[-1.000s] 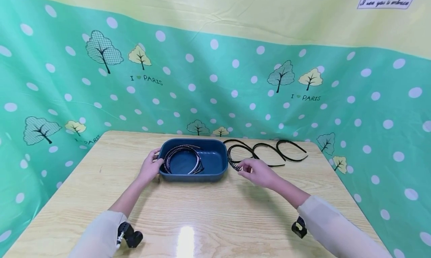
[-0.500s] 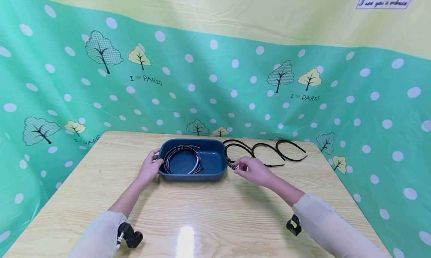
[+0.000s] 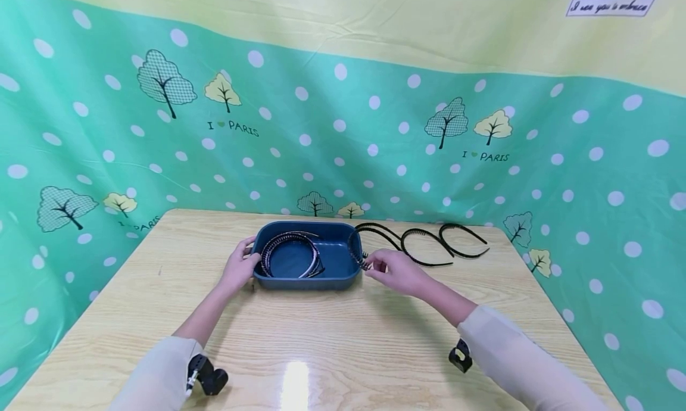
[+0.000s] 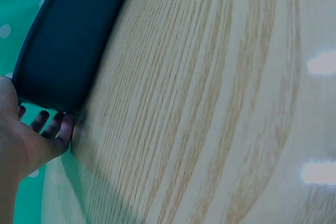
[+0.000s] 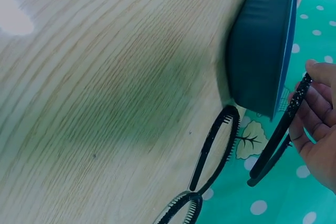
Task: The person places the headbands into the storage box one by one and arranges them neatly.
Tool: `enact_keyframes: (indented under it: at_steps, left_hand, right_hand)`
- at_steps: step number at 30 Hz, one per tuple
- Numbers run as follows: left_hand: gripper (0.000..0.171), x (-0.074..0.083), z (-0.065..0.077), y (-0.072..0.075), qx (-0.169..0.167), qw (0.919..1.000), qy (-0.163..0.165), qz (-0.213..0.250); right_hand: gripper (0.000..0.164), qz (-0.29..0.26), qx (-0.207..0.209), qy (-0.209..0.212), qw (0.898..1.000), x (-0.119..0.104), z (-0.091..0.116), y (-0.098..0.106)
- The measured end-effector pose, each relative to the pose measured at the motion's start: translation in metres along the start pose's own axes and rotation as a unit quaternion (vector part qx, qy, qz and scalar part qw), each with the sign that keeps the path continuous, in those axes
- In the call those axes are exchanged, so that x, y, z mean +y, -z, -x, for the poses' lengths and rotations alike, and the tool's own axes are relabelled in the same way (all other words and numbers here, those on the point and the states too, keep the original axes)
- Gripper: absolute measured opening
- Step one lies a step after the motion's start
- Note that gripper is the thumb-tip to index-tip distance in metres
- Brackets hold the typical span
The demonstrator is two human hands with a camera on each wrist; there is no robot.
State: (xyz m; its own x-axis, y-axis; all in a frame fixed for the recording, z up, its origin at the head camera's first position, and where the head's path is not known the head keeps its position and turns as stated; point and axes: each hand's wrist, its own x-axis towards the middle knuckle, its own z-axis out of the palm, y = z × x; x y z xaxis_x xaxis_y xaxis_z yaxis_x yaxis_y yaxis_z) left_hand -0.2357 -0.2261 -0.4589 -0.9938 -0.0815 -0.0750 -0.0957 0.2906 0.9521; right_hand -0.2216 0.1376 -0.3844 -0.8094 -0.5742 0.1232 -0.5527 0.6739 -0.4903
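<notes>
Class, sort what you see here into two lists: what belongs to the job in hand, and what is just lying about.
Likely part of the job:
blue bin, held by the left hand
headband in the right hand
headbands inside the bin
three headbands on the table

Just around it:
wooden table
patterned cloth
wrist cameras
</notes>
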Motion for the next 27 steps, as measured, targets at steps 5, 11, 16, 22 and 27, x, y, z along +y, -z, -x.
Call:
enact_keyframes:
  at_steps: [5, 11, 16, 22, 27]
  left_hand:
    - [0.054, 0.000, 0.000, 0.000, 0.001, 1.0000, 0.000, -0.003]
    - [0.054, 0.000, 0.000, 0.000, 0.001, 1.0000, 0.000, -0.001]
    - [0.053, 0.000, 0.000, 0.000, 0.003, 1.0000, 0.000, -0.004]
    - [0.053, -0.001, 0.000, 0.000, 0.003, 1.0000, -0.002, -0.003]
    - [0.053, -0.001, 0.000, 0.000, 0.001, 1.0000, -0.001, -0.001]
  right_hand:
    - [0.021, 0.010, 0.001, 0.003, 1.000, -0.003, -0.002, -0.001]
    - [0.020, 0.022, 0.003, 0.016, 1.000, -0.004, -0.007, -0.004]
    - [0.021, 0.027, 0.006, 0.027, 0.999, -0.004, -0.009, -0.007]
    - [0.022, 0.030, -0.006, 0.023, 0.999, -0.007, -0.012, -0.008]
    - [0.024, 0.017, -0.020, 0.013, 1.000, -0.010, -0.014, -0.008]
